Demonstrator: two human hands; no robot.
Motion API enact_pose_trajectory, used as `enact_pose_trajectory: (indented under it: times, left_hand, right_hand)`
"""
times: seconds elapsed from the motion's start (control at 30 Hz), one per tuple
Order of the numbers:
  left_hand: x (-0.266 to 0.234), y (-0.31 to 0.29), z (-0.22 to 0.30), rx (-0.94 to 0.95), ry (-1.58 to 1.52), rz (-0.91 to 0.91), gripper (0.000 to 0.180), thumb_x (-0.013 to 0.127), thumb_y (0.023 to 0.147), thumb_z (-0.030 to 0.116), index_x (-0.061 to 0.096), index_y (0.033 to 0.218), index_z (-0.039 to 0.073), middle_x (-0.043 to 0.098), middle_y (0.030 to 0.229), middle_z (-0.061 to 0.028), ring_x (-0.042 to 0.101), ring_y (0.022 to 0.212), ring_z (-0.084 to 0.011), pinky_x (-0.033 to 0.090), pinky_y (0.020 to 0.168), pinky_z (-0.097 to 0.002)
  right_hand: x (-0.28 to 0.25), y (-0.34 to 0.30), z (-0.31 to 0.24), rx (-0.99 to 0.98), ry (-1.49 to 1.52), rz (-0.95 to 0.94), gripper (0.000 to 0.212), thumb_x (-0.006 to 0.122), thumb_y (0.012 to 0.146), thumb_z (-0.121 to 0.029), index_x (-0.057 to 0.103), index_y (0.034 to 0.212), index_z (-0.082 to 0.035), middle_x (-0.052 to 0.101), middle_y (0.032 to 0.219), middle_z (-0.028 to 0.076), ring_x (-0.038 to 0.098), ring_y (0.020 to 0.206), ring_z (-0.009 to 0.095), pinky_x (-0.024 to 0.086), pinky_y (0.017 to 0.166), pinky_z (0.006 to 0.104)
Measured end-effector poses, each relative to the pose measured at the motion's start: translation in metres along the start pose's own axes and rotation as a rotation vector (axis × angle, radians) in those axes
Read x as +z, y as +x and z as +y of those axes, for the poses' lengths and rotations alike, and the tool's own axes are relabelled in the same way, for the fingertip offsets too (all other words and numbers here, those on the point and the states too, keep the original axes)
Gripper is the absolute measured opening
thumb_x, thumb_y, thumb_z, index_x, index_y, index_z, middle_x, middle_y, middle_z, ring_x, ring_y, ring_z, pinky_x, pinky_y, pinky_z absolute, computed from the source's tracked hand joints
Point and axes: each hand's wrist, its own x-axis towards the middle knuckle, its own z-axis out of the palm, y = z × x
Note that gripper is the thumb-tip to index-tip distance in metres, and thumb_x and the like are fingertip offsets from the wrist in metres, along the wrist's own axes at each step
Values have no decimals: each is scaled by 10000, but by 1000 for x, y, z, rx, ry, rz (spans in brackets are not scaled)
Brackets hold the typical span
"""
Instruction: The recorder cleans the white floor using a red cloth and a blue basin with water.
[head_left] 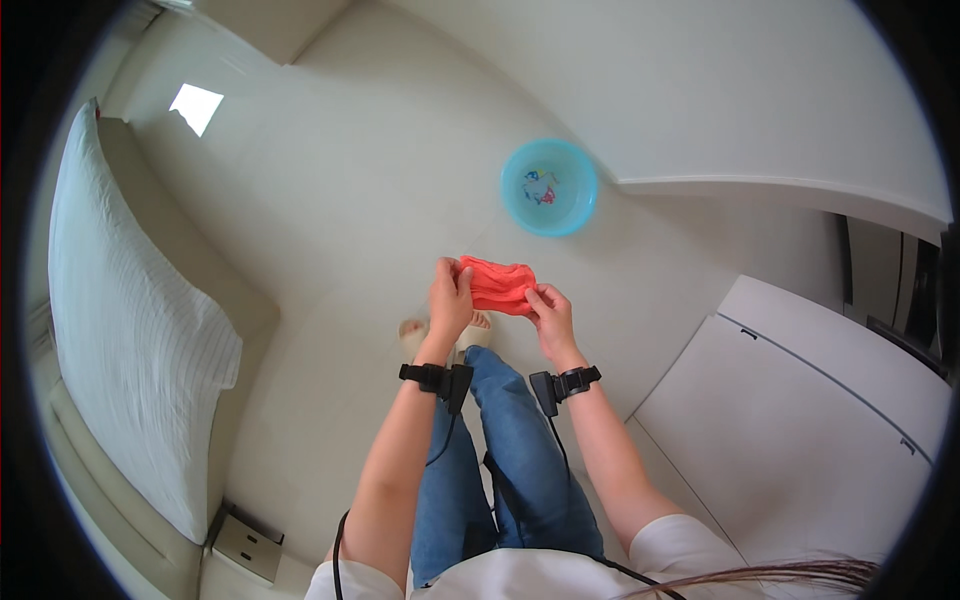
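A small orange-red cloth (497, 283) is held bunched in front of me, above my legs. My left hand (450, 299) grips its left end, fingers closed on the fabric. My right hand (551, 315) pinches its lower right edge. Both wrists carry black strapped devices with cables. Farther ahead on the pale floor sits a round light-blue basin (549, 187) with a coloured picture on its bottom; it stands apart from the cloth and my hands.
A bed with a striped white cover (130, 320) runs along my left. A white cabinet top (810, 420) stands at my right, a white ledge (780, 185) behind the basin. A wall socket block (247, 545) sits low left. I wear blue jeans and slippers.
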Motion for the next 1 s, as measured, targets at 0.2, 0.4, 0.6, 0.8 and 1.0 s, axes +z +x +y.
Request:
enact_pose_trajectory:
  times: [0.2, 0.4, 0.6, 0.8, 1.0]
  left_hand:
    - [73, 40, 41, -8, -131, -150, 263, 600, 913, 114, 487, 1134, 26, 600, 950, -108, 569, 833, -192, 480, 761, -321]
    - [115, 89, 31, 235, 63, -361, 293, 733, 779, 87, 583, 1025, 36, 577, 982, -118, 584, 847, -231, 492, 758, -330]
    - [180, 159, 44, 207, 89, -382, 184, 718, 728, 1, 621, 884, 18, 553, 1058, -176, 581, 916, -346, 493, 792, -405]
    - [213, 213, 56, 229, 70, -449, 143, 702, 749, 8, 626, 871, 11, 626, 1031, -155, 604, 883, -352, 485, 771, -410]
    - [241, 231, 50, 171, 111, -360, 113, 672, 792, 43, 646, 900, 27, 629, 934, -148, 608, 846, -347, 478, 727, -416]
  right_hand:
    - [-49, 50, -43, -41, 22, 150, 160, 629, 924, -191, 627, 969, -37, 629, 871, -3, 597, 783, 79, 505, 706, 250]
    - [-56, 99, -64, 10, 85, 363, 190, 623, 926, -197, 633, 968, -11, 626, 862, 3, 597, 776, 87, 500, 681, 247]
    - [-110, 185, -83, -235, -710, 576, 212, 644, 886, -194, 650, 861, 16, 647, 854, 90, 618, 732, 190, 487, 666, 323]
    - [-133, 232, -96, -297, -810, 751, 178, 663, 861, -185, 662, 851, -8, 646, 876, 117, 622, 733, 228, 485, 677, 359]
    - [-170, 267, -112, 21, -784, 548, 190, 658, 850, -142, 671, 993, -18, 614, 988, 107, 620, 715, 213, 496, 656, 353]
